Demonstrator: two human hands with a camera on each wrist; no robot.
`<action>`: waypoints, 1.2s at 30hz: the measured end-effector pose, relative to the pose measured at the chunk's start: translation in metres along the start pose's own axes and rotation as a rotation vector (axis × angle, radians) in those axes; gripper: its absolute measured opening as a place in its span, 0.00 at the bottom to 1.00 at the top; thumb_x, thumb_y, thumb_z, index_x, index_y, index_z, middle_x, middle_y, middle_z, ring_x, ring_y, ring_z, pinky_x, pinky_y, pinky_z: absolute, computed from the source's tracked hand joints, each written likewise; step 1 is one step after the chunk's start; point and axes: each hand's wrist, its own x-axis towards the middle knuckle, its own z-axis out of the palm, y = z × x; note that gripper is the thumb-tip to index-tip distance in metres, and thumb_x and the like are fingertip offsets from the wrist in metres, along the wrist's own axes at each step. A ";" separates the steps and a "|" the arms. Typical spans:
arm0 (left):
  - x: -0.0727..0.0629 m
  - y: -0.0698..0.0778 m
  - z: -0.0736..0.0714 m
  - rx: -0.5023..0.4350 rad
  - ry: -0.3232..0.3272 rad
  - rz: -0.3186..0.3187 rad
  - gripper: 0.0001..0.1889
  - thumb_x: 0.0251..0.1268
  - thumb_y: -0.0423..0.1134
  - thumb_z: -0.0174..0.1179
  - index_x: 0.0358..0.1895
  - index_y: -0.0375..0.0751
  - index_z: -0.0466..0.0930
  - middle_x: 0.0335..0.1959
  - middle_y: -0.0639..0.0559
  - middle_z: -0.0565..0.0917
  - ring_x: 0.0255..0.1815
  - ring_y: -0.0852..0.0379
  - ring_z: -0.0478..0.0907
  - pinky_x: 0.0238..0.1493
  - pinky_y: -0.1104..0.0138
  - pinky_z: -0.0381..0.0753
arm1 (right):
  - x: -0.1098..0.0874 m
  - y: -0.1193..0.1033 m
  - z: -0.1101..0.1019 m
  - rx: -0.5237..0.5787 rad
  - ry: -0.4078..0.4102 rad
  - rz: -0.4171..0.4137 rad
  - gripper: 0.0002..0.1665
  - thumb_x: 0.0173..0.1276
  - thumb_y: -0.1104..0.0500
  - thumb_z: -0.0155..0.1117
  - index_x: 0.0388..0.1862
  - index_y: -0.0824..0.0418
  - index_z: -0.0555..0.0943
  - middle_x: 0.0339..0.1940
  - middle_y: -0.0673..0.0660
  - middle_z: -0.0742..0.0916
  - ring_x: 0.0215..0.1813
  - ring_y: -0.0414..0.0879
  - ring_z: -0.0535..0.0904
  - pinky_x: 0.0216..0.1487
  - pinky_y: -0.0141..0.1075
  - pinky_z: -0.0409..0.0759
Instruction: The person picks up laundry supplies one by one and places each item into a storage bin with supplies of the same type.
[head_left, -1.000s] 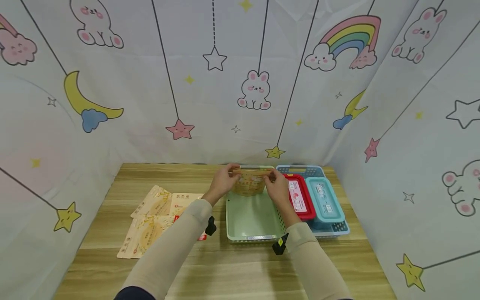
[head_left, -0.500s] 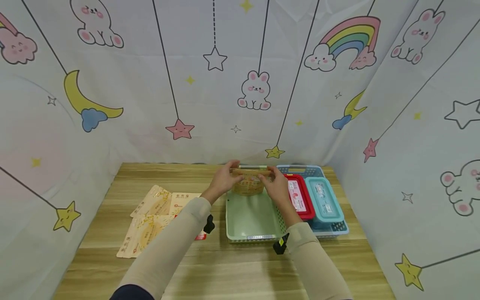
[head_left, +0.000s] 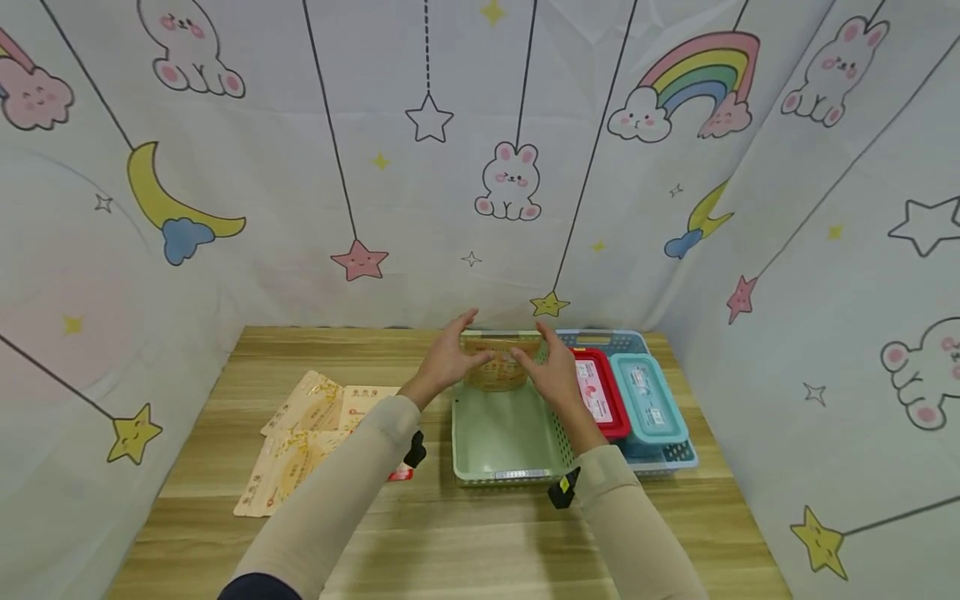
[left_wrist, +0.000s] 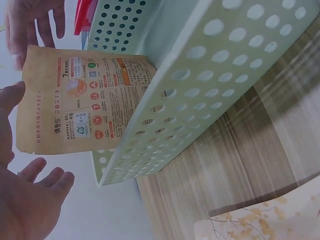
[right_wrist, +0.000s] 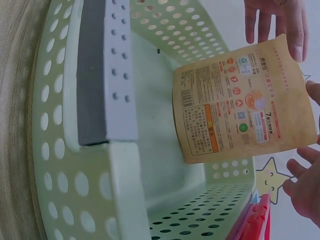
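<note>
Sleeves [head_left: 337, 492] were nearest to us, slanting over the near part of the wooden surface [head_left: 465, 542]. Some flat packs [head_left: 300, 462] lay toward its left edge. A blue basket [head_left: 660, 471] sat by its far right corner, with a red-lidded box [head_left: 596, 392] and a blue-lidded box [head_left: 648, 400] inside.

We thought the step in hand was standing the brown pouch [head_left: 497, 379] up in the green basket [head_left: 510, 442], and it looked almost done. The next move, we guessed, called for the left hand [head_left: 444, 362] and the right hand [head_left: 557, 377] to slip away softly, so the pouch did not tip.

The hands were apart, one on each side of the pouch, fingers spread and not pinching it. Their thumbs were near its top, but we could not tell if they touched it. The pouch stood by the green basket's far edge, bottom inside, top poking above the rim. Behind it all, we saw a white cloth [head_left: 450, 208] with bunnies and stars.
</note>
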 end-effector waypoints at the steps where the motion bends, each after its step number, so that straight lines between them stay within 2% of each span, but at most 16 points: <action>1: 0.000 0.000 0.000 0.011 0.000 0.007 0.48 0.69 0.51 0.73 0.86 0.48 0.55 0.82 0.41 0.64 0.81 0.38 0.61 0.76 0.39 0.66 | 0.000 -0.001 0.000 -0.009 0.002 -0.012 0.50 0.73 0.38 0.71 0.85 0.57 0.64 0.82 0.60 0.71 0.82 0.60 0.64 0.78 0.61 0.65; 9: -0.003 0.003 -0.006 0.039 0.002 0.052 0.52 0.67 0.60 0.73 0.87 0.56 0.52 0.85 0.43 0.57 0.84 0.38 0.55 0.76 0.36 0.62 | -0.005 -0.005 -0.005 -0.014 -0.014 -0.064 0.59 0.69 0.32 0.71 0.89 0.46 0.54 0.86 0.60 0.63 0.85 0.63 0.57 0.78 0.68 0.60; 13: -0.006 0.004 -0.010 0.048 0.009 0.075 0.53 0.66 0.64 0.71 0.88 0.60 0.49 0.86 0.44 0.55 0.85 0.38 0.53 0.75 0.34 0.62 | -0.006 -0.005 -0.005 -0.006 -0.016 -0.082 0.60 0.68 0.30 0.71 0.90 0.42 0.52 0.87 0.58 0.62 0.85 0.62 0.55 0.77 0.69 0.59; 19: -0.009 0.000 -0.013 0.070 -0.001 0.078 0.54 0.66 0.72 0.65 0.88 0.67 0.45 0.87 0.48 0.52 0.85 0.40 0.53 0.74 0.32 0.63 | -0.004 -0.006 -0.003 -0.082 -0.017 -0.160 0.59 0.70 0.32 0.71 0.89 0.47 0.54 0.87 0.55 0.61 0.86 0.59 0.54 0.79 0.67 0.57; 23: -0.011 -0.005 -0.016 0.087 0.006 0.085 0.53 0.66 0.75 0.61 0.88 0.65 0.45 0.88 0.46 0.52 0.85 0.40 0.53 0.75 0.33 0.61 | -0.003 -0.008 -0.002 -0.150 -0.008 -0.213 0.58 0.70 0.32 0.70 0.89 0.48 0.54 0.88 0.55 0.61 0.86 0.61 0.54 0.79 0.69 0.55; 29: -0.014 -0.009 -0.021 0.114 0.025 0.086 0.51 0.69 0.76 0.57 0.88 0.64 0.45 0.87 0.47 0.52 0.85 0.39 0.54 0.76 0.34 0.61 | -0.001 -0.016 -0.002 -0.162 0.031 -0.282 0.58 0.68 0.36 0.72 0.89 0.48 0.55 0.87 0.58 0.62 0.85 0.63 0.55 0.79 0.71 0.51; 36: -0.022 -0.013 -0.025 0.068 0.035 0.069 0.49 0.70 0.76 0.56 0.88 0.67 0.45 0.87 0.46 0.52 0.85 0.40 0.52 0.75 0.33 0.60 | -0.001 -0.024 0.001 -0.176 0.055 -0.314 0.57 0.67 0.37 0.74 0.87 0.54 0.60 0.86 0.60 0.64 0.85 0.61 0.56 0.82 0.68 0.43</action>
